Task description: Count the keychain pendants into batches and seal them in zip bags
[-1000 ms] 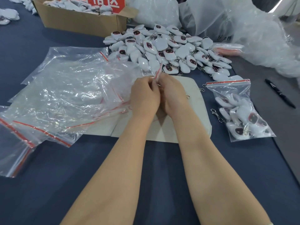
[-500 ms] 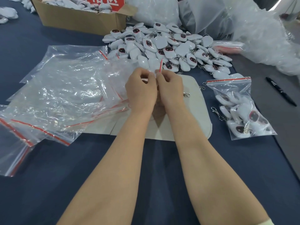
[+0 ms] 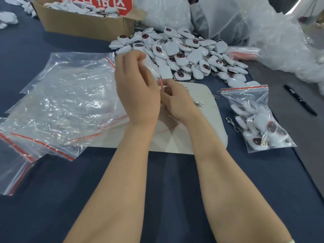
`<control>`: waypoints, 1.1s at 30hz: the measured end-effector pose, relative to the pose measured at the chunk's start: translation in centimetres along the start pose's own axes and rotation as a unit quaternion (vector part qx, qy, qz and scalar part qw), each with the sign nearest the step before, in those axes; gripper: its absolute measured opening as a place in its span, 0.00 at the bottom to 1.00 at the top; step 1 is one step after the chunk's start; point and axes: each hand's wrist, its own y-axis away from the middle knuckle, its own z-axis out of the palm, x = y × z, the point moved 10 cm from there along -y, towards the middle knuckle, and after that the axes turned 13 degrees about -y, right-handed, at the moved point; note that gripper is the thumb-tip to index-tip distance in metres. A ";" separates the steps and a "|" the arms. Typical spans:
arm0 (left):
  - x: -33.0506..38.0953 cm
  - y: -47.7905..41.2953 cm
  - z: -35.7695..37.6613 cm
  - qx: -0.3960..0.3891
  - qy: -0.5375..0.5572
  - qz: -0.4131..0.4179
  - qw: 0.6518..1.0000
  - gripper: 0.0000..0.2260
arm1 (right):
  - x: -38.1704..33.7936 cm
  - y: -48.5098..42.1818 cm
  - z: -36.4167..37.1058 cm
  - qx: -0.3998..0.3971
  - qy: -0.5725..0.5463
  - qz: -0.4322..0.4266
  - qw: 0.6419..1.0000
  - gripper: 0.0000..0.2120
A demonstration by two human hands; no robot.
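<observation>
1. Head view, the hands: we are holding a zip bag (image 3: 160, 83) up between both hands, above a white pad (image 3: 208, 111) on the dark blue surface (image 3: 157, 190). The left hand (image 3: 136, 92) is pinching the clear top edge with curled fingers. The right hand (image 3: 177, 100) is pinching the red strip just beneath it.
2. We are judging this bag to be almost weightless, limp and slick, a film that crumples at any touch. The red strip is looking like the only firm part, so we are expecting to open it with one lip in each hand.
3. Our hands are hiding most of the bag, so we cannot tell whether anything is inside.
4. The pile of pendants (image 3: 184, 55) is lying just beyond the hands, reaching the pad's far edge. They are small white shells, some showing dark red faces, with metal clasps.
5. We are judging the pendants to be light, hard and smooth. They are likely to slide, and to snag one another by the clasps, so the body is looking like the better hold.
6. A filled bag (image 3: 257, 120) is lying flat to the right of the pad. It is holding a batch of pendants, and its red strip looks pressed closed.
7. A stack of empty bags (image 3: 66, 95) is lying to the left, overlapping the pad's left edge.
8. A cardboard box (image 3: 84, 23) at the far left is holding more pendants.
</observation>
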 end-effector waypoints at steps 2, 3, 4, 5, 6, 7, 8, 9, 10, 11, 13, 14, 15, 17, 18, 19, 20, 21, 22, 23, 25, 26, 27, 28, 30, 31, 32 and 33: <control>-0.2 0.0 0.4 -0.011 -0.014 0.004 1.000 0.09 | -0.2 0.2 0.4 -0.014 -0.025 0.003 1.000 0.07; -0.3 0.2 1.4 -0.041 -0.028 0.004 0.999 0.10 | -0.4 0.3 0.5 -0.016 -0.023 0.001 1.000 0.09; -0.6 0.5 2.7 -0.087 -0.044 0.000 0.995 0.11 | -0.5 0.3 0.5 -0.017 -0.017 -0.002 1.000 0.09; -1.1 1.1 4.2 -0.139 -0.058 -0.009 0.989 0.12 | -0.6 0.3 0.5 -0.020 -0.015 -0.003 1.000 0.09; -1.8 1.7 5.5 -0.186 -0.064 -0.024 0.980 0.14 | -0.6 0.1 0.4 -0.024 -0.004 -0.004 1.000 0.08; -2.5 2.2 6.6 -0.224 -0.063 -0.047 0.971 0.15 | -0.5 0.1 0.6 -0.031 0.007 -0.003 0.999 0.09; -3.4 2.6 7.1 -0.248 -0.058 -0.076 0.964 0.17 | -0.2 -0.1 0.6 -0.030 0.006 0.005 1.000 0.10; -4.1 2.9 7.3 -0.259 -0.055 -0.105 0.959 0.18 | 0.0 -0.2 0.2 -0.014 -0.014 0.022 1.000 0.11; -4.7 3.1 7.3 -0.260 -0.057 -0.128 0.955 0.19 | 0.4 -0.2 -0.6 0.018 -0.046 0.037 0.998 0.13; -5.1 3.1 7.2 -0.256 -0.062 -0.144 0.954 0.20 | 0.5 -0.2 -1.8 0.066 -0.054 0.037 0.996 0.15; -5.4 3.0 6.9 -0.243 -0.067 -0.154 0.955 0.21 | -0.2 0.0 -4.3 0.162 0.052 -0.007 0.985 0.18; -5.4 3.0 6.9 -0.239 -0.068 -0.156 0.956 0.21 | -0.7 -0.1 -4.5 0.172 0.125 -0.033 0.977 0.19; -5.4 3.0 6.9 -0.236 -0.069 -0.158 0.956 0.21 | -1.0 -0.4 -3.7 0.152 0.193 -0.049 0.968 0.20; -5.6 2.9 7.0 -0.236 -0.072 -0.163 0.955 0.21 | 0.0 -1.5 -1.5 0.087 0.317 -0.030 0.944 0.20; -5.7 2.9 7.1 -0.238 -0.070 -0.168 0.954 0.21 | 0.7 -2.1 -0.9 0.071 0.360 -0.004 0.930 0.18; -5.8 2.9 7.1 -0.240 -0.065 -0.174 0.953 0.21 | 1.3 -2.6 -0.6 0.063 0.380 0.024 0.923 0.17; -5.9 2.9 7.2 -0.242 -0.059 -0.182 0.951 0.20 | 1.8 -3.0 -0.4 0.058 0.385 0.048 0.920 0.17; -6.0 3.0 7.2 -0.244 -0.054 -0.188 0.950 0.20 | 2.3 -3.5 -0.3 0.051 0.391 0.067 0.917 0.18; -6.0 3.0 7.2 -0.243 -0.051 -0.192 0.949 0.19 | 2.7 -3.9 -0.2 0.044 0.400 0.084 0.912 0.19; -6.0 3.0 7.2 -0.242 -0.050 -0.194 0.949 0.19 | 2.9 -4.2 0.0 0.037 0.410 0.094 0.907 0.21; -5.7 3.0 7.1 -0.241 -0.058 -0.190 0.950 0.18 | 3.2 -4.6 0.1 0.029 0.423 0.103 0.900 0.23; -5.6 3.0 7.1 -0.241 -0.064 -0.188 0.950 0.18 | 3.2 -4.7 0.1 0.031 0.423 0.105 0.899 0.24; -5.6 3.0 7.1 -0.242 -0.068 -0.186 0.950 0.18 | 3.2 -4.7 0.0 0.039 0.422 0.103 0.900 0.24; -5.6 3.0 7.1 -0.242 -0.069 -0.184 0.950 0.18 | 3.1 -4.6 -0.2 0.056 0.416 0.099 0.902 0.24; -5.5 3.0 7.1 -0.243 -0.071 -0.181 0.950 0.17 | 2.4 -4.4 -1.0 0.111 0.383 0.082 0.913 0.24; -5.4 2.9 7.1 -0.244 -0.072 -0.180 0.950 0.16 | 1.9 -4.3 -1.5 0.143 0.359 0.069 0.920 0.23; -5.4 2.9 7.1 -0.245 -0.074 -0.180 0.950 0.16 | 1.3 -4.0 -2.1 0.176 0.323 0.049 0.929 0.22; -5.4 3.0 7.1 -0.247 -0.078 -0.180 0.949 0.17 | 0.6 -3.6 -2.8 0.212 0.266 0.020 0.940 0.21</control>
